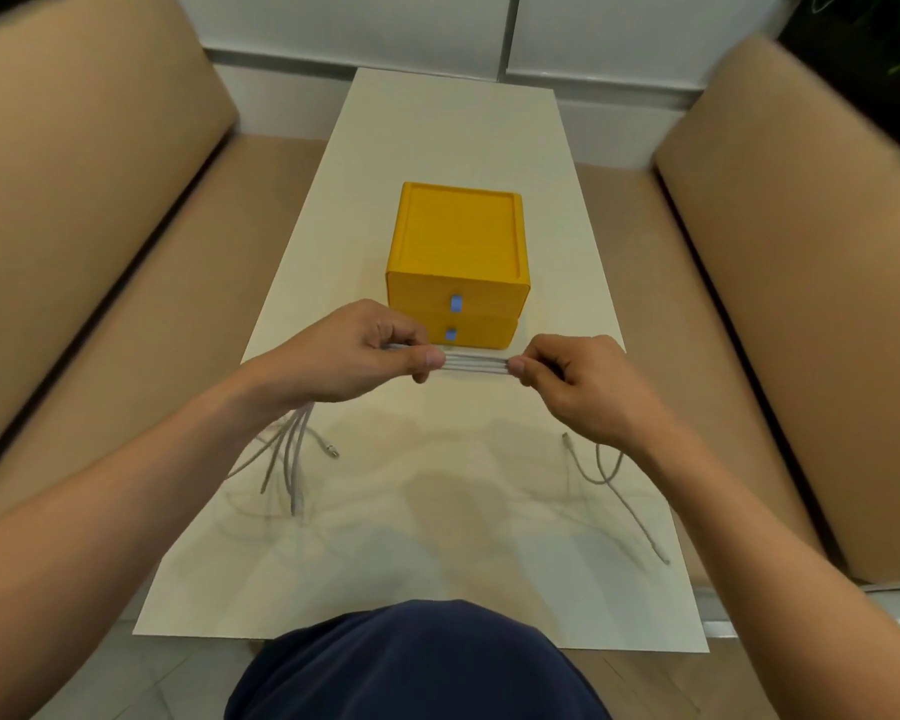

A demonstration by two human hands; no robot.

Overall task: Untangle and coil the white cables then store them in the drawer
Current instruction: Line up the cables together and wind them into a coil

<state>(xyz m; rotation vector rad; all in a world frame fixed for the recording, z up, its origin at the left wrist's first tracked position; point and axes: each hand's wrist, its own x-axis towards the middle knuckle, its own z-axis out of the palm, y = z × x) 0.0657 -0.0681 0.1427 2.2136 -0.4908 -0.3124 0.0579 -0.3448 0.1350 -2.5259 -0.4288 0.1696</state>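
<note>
the left grip [354, 350] and the right grip [578, 381] are both closed on the white cables [476, 365], thumb against curled fingers, each pinching the same flat bundle of several strands. between the two grips the strands run side by side in a short, straight span, held up off the table [463, 537].

out past the left grip the loose ends [292, 449] hang under the wrist and fan down toward the table. one of them finishes in a small metal plug [332, 451] lying on the top. out past the right grip fewer strands drop below that wrist: one curls into a loop, another trails long toward the person's end of the table.

just beyond the grips stands the yellow drawer box [458, 241], so close behind the span that they nearly meet from here. its upper drawer [489, 298] and lower drawer [489, 332] are both pushed in, each with a small blue pull [456, 304]. the box sits about midway along the long white table.

well out to either side of the grips run tan cushions [100, 226]. nearest of all, below the grips at the table's edge, is the person's dark blue clothing [417, 662].
</note>
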